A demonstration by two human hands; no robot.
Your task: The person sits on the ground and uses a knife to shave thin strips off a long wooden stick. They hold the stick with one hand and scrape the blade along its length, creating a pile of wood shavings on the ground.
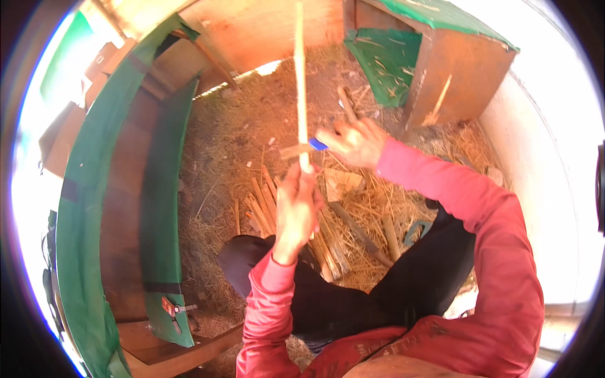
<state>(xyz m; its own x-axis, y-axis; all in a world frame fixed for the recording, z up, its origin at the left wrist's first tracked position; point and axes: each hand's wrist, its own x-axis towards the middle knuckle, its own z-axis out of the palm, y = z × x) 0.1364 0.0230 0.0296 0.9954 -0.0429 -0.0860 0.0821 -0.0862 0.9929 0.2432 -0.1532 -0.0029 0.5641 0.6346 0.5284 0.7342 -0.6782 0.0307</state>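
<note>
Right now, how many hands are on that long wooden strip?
1. The left hand grips the long wooden strip near its lower end; the right hand beside it holds a blue-handled tool.

Two hands appear: one left hand [296, 211] closed around one long thin wooden strip [300, 82] standing upright, and one right hand [354, 142] gripping one blue-handled blade [319, 144] laid against that strip. Two red sleeves [485, 220] and two dark trouser legs [334, 296] enter from the lower edge. One bundle of split sticks [265, 205] lies on the straw-covered ground [239, 132]; its exact number cannot be counted. Two green-painted wooden structures are visible: one curved bench [126, 208] on the left and one box [441, 63] at upper right.
</note>
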